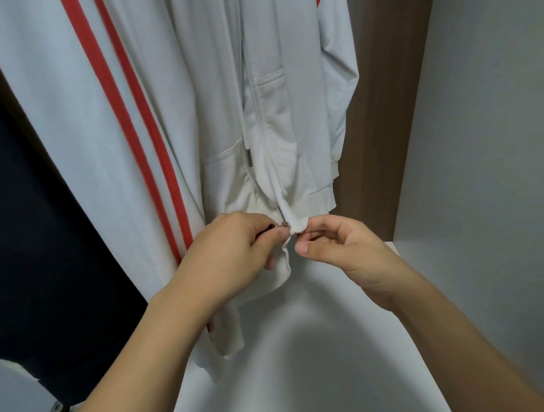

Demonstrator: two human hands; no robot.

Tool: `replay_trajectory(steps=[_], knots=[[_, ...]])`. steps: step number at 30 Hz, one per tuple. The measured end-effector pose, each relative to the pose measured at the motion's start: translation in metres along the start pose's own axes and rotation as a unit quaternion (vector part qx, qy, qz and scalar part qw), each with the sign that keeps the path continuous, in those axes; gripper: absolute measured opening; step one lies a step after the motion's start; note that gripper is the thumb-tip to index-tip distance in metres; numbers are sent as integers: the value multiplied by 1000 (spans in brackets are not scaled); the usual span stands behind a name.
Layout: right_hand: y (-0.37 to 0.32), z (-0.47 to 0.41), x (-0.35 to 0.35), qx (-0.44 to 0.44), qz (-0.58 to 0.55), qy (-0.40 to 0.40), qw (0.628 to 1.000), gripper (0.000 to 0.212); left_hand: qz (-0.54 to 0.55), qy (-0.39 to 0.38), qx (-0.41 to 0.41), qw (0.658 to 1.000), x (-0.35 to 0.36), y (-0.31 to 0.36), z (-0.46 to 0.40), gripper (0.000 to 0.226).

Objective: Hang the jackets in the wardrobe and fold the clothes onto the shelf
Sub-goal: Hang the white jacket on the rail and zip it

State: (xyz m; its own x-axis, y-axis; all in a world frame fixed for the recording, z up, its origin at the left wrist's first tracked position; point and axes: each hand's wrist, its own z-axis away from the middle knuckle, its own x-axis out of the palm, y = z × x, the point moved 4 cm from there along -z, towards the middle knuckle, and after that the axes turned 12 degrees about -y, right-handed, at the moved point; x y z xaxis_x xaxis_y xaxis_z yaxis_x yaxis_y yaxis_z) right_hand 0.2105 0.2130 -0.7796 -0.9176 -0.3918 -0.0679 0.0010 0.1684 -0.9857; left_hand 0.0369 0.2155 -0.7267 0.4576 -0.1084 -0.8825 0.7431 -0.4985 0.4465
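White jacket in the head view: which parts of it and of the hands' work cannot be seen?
- Head view: the white jacket collar and hanger are cut off by the top edge.
- The zipper slider is too small to tell if engaged.
- The left hand fingertips are hidden behind the hem.
- The right hand fingertips curl out of sight.

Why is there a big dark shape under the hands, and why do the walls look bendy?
Head view: the hands and arms block the light, casting a soft shadow on the white shelf; the wide-angle lens slants the wardrobe wall; the jacket stays fairly sharp, without glare.
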Motion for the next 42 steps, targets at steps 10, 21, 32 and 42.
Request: replay_trajectory(steps=[10, 21, 32, 42], knots=[[-2, -2, -2, -53, 0, 29, 998, 23, 256, -138, 3, 957, 21, -3, -1, 28], [3, -3, 5, -36, 39, 31, 998, 8, -9, -14, 10, 1000, 12, 3, -2, 23], [-4, 4, -3, -90, 158, 88, 979, 16, -40, 1, -48, 998, 21, 9, -4, 23], [12, 8, -15, -33, 117, 78, 990, 17, -103, 109, -144, 978, 28, -7, -7, 17]])
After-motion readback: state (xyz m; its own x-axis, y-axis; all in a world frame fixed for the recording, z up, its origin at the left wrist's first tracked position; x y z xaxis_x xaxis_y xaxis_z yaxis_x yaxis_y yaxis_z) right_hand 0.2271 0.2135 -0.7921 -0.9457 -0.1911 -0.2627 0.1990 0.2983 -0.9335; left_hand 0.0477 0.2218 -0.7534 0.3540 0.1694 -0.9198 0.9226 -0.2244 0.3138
